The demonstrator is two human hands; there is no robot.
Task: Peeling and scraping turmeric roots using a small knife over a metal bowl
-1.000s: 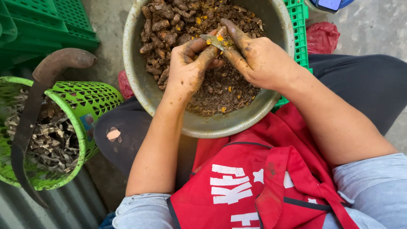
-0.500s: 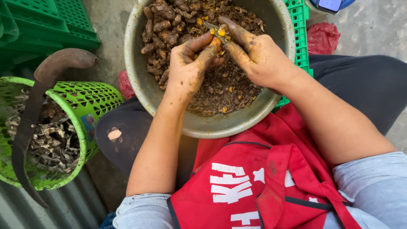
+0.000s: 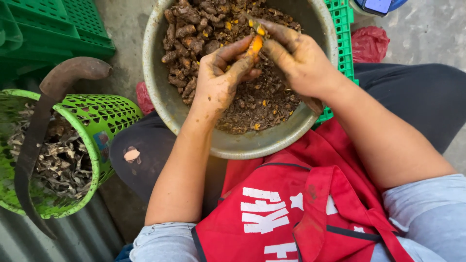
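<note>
Both hands work over a large grey metal bowl [image 3: 252,144] that rests on my lap. My left hand [image 3: 219,77] pinches a small orange turmeric root [image 3: 253,46] between thumb and fingers. Pressed against the same root from the right is my right hand [image 3: 298,60], dirty with soil and orange stain; its fingers are closed on a small blade-like tool that is mostly hidden. Inside the bowl lie several unpeeled brown roots [image 3: 187,34] at the far left and a heap of dark peelings [image 3: 257,104] with orange bits.
A green plastic basket [image 3: 94,121] of dry scraps stands at my left, with a long curved rusty blade [image 3: 34,140] across it. Green crates [image 3: 58,29] sit beyond it and under the bowl's right side. A red bag [image 3: 371,43] lies on the concrete.
Both hands stay over the bowl. The orange root has turned between the fingers and more of its peeled orange side shows now.
</note>
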